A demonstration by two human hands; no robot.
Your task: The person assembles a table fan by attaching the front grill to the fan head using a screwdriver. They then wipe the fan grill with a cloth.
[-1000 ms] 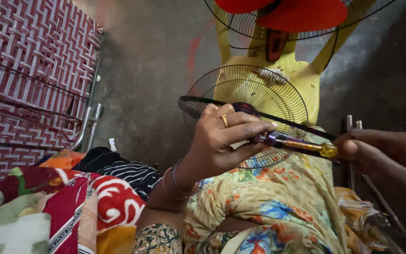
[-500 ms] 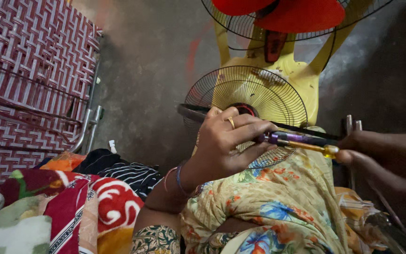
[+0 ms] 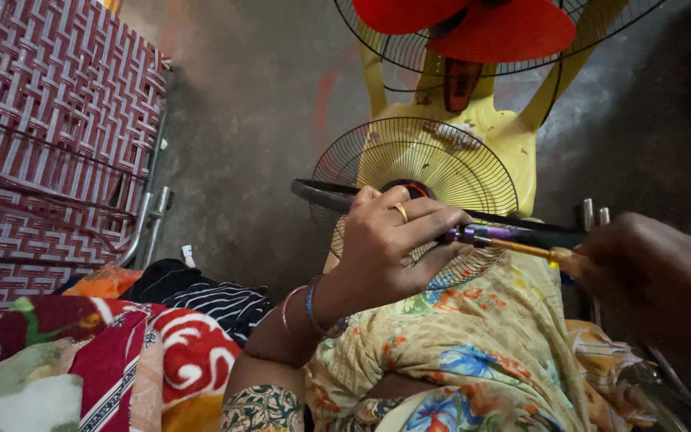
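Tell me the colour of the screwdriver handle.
Clear yellow handle, purple near the shaft; head view.

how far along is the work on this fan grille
Done: the wire fan grille is off the fan; the red blades sit bare behind it. In hand: the left hand steadies the grille's rim while the right hand holds a screwdriver against it. Left: whether the rim fastener is loose or tight cannot be seen.

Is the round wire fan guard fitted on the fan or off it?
Off: the wire guard sits apart under the left hand, below the fan.
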